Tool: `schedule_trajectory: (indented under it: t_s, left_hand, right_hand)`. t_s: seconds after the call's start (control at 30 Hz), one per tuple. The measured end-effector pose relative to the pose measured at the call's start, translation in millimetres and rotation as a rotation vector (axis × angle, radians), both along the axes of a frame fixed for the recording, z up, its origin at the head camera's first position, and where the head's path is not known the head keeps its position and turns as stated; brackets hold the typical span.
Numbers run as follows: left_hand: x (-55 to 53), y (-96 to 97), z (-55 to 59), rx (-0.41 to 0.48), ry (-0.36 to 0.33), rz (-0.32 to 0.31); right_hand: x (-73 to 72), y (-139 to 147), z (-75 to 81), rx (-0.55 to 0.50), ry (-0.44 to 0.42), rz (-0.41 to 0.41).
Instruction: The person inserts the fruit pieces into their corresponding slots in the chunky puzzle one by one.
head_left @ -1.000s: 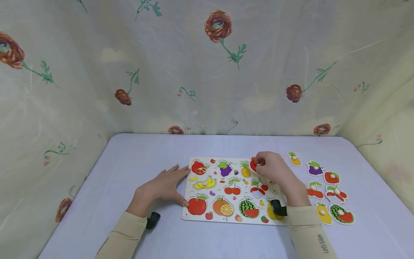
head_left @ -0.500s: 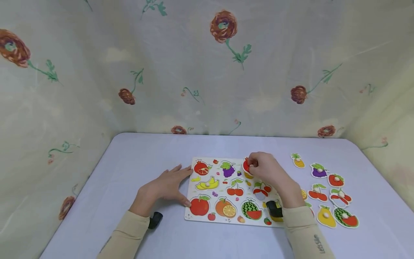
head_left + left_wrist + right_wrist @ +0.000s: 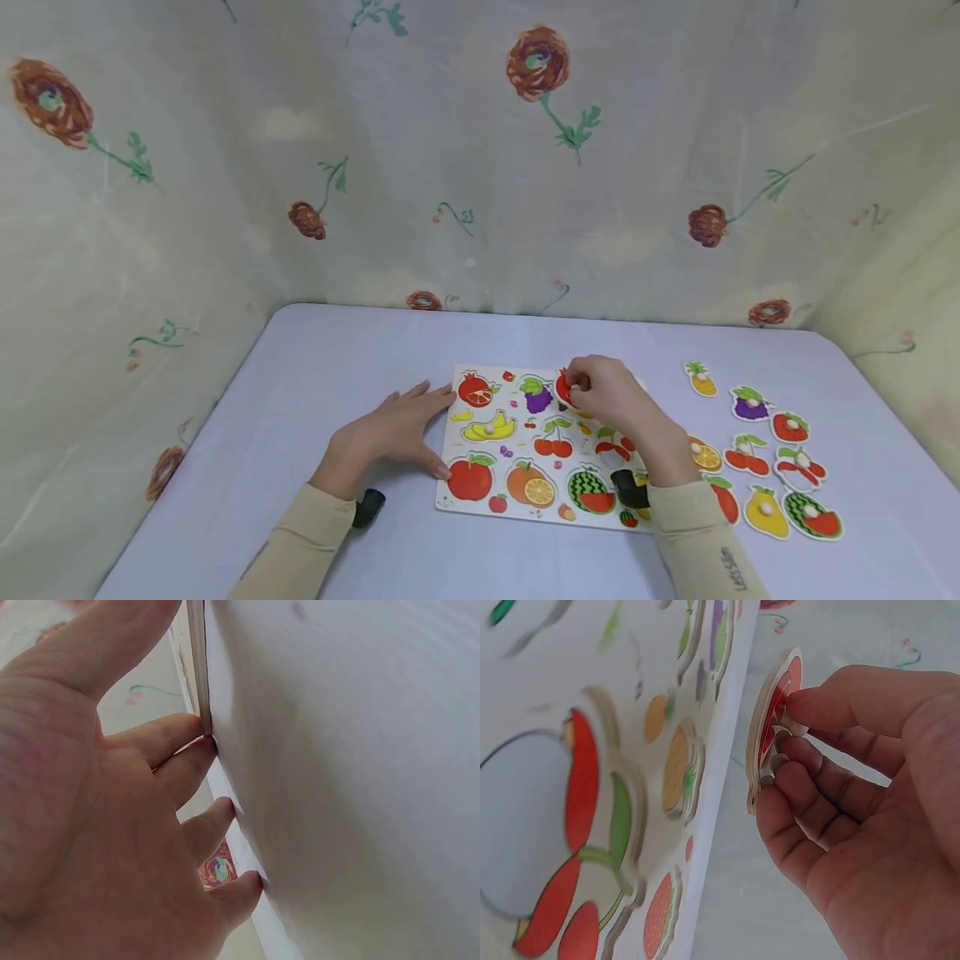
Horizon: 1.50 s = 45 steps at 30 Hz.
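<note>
My right hand point(image 3: 611, 398) pinches a red pomegranate puzzle piece point(image 3: 776, 712) between thumb and fingers. The piece is raised above the far edge of the white fruit puzzle board point(image 3: 480, 507), between the grape and pineapple slots, and partly covers that area. My left hand point(image 3: 393, 427) lies spread at the board's left side, its thumb by the apple slot and a forefinger at the upper left edge. In the left wrist view, fingertips touch the board's edge point(image 3: 199, 667) and the table. A banana piece point(image 3: 491, 427) with a knob sits in its slot; a pomegranate slot point(image 3: 475, 389) shows at upper left.
Several loose knobbed pieces lie right of the board: pineapple point(image 3: 701, 380), grapes point(image 3: 750, 403), cherries point(image 3: 746, 457), pear point(image 3: 767, 512) and watermelon point(image 3: 813, 515). My right forearm partly covers the board's right end. A flowered curtain point(image 3: 480, 167) stands behind the table.
My right hand has moved left along the board's far edge with the pomegranate piece, from right of the pineapple slot to near the grapes. My left hand has stayed at the board.
</note>
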<state>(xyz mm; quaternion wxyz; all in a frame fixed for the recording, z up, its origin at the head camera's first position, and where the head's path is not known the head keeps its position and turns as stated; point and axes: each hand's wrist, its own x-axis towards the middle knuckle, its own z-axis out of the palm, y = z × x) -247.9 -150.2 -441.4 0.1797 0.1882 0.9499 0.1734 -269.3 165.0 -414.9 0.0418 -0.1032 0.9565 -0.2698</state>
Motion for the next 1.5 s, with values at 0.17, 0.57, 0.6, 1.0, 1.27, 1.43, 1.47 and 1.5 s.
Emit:
schedule_trajectory:
  t_s: [0.17,0.57,0.6,1.0,1.27,1.43,1.47,1.5]
  left_hand:
    - [1.5,0.1,1.3,0.014,-0.010,-0.003]
    - [-2.9,-1.3,-1.0,0.001,-0.006,-0.005]
    - [-3.1,-1.4,-1.1,-0.001,-0.005,-0.006]
    - [-3.6,-1.7,-3.3,-0.019,0.002,-0.005]
    - [-5.1,-3.0,-3.0,-0.016,0.007,-0.004]
    - [-5.1,-3.1,-2.6,-0.010,-0.003,-0.010]
    - [-5.3,-3.0,-2.8,-0.011,-0.005,-0.009]
    - [-5.5,-2.8,-3.0,-0.013,-0.007,-0.007]
  right_hand:
    - [-1.5,-8.5,-0.3,-0.012,0.012,0.014]
    - [-5.0,-25.4,1.8,-0.013,0.002,0.042]
    - [-5.1,-26.8,2.0,-0.014,0.003,0.050]
    - [-6.3,-47.8,-4.0,0.005,-0.028,0.090]
    - [-7.9,-60.8,-7.4,0.006,-0.058,0.103]
    - [-9.6,-70.5,-10.0,0.023,-0.034,0.128]
    - [-9.7,-72.3,-9.7,0.025,-0.031,0.133]
    - [-10.0,-73.9,-9.3,0.025,-0.029,0.138]
